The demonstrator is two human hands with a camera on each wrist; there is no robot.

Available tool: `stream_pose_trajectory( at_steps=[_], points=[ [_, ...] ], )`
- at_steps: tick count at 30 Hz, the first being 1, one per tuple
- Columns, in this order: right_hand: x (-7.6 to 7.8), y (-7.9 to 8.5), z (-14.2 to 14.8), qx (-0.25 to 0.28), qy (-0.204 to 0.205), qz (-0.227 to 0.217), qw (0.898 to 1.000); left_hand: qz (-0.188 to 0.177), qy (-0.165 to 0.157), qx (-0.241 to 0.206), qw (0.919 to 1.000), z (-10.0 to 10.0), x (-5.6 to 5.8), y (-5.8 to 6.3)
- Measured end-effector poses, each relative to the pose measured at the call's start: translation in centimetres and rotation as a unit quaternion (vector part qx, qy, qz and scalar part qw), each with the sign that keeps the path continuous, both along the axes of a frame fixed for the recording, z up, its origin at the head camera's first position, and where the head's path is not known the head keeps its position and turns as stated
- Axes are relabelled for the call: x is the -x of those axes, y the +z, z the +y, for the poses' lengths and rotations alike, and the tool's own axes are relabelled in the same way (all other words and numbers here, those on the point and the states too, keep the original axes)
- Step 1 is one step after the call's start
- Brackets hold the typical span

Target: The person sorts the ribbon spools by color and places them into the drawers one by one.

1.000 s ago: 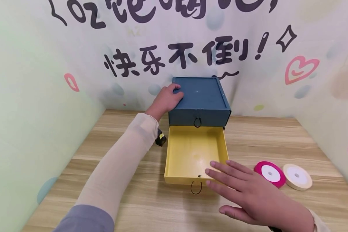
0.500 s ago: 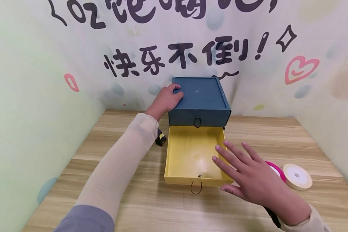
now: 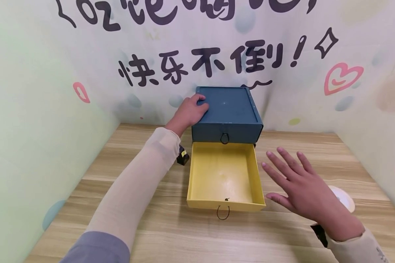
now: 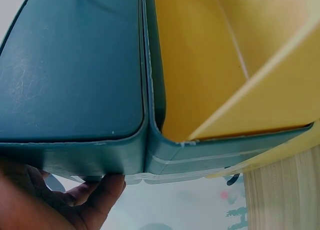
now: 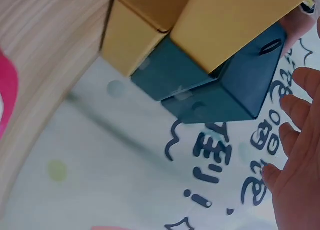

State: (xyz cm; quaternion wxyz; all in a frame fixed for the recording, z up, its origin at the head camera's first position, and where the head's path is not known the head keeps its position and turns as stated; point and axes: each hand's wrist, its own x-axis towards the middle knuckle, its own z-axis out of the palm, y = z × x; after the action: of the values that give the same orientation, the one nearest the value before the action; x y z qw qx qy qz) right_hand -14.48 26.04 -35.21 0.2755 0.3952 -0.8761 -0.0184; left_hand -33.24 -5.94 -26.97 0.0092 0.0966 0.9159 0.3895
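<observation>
A blue drawer box [image 3: 224,106] stands against the back wall. Its upper drawer is in flush, with a small black loop pull [image 3: 225,138]. Below, a yellow drawer [image 3: 258,182] is pulled far out, with a thin black loop [image 3: 223,212] hanging from its front. My left hand [image 3: 190,111] grips the box's top left edge; in the left wrist view bent fingers [image 4: 106,195] lie against the side wall. My right hand [image 3: 304,184] hovers over the table, right of the yellow drawer. Its fingers are spread, holding nothing.
A cream ribbon roll [image 3: 343,199] lies partly behind my right hand. The magenta roll [image 5: 7,92] shows only at the edge of the right wrist view. Under everything is the wood-grain table [image 3: 243,237]; a printed wall sheet [image 3: 293,106] hangs behind.
My right hand has moved right and away from the front of the yellow drawer, now covering the magenta roll. The left hand and drawers have kept their places.
</observation>
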Motion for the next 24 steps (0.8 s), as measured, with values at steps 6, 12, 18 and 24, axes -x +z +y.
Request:
stream_pose_trajectory(
  at_steps=[6,12,18,24],
  points=[
    [0.6,-0.7,1.8,0.009,-0.025,-0.006,1.0,0.002,0.0,-0.002,1.0,0.1,0.1,-0.1],
    [0.8,-1.7,3.9,0.001,-0.064,-0.042,0.997,-0.002,-0.002,-0.005,1.0,0.1,0.1,-0.1],
    [1.4,-3.3,6.5,-0.017,-0.113,-0.093,0.989,0.0,-0.007,-0.013,0.9999,0.1,0.0,-0.1],
    [2.0,-5.3,8.8,-0.044,-0.139,-0.111,0.983,0.008,-0.012,-0.014,0.9998,-0.2,-0.1,-0.1]
  ],
)
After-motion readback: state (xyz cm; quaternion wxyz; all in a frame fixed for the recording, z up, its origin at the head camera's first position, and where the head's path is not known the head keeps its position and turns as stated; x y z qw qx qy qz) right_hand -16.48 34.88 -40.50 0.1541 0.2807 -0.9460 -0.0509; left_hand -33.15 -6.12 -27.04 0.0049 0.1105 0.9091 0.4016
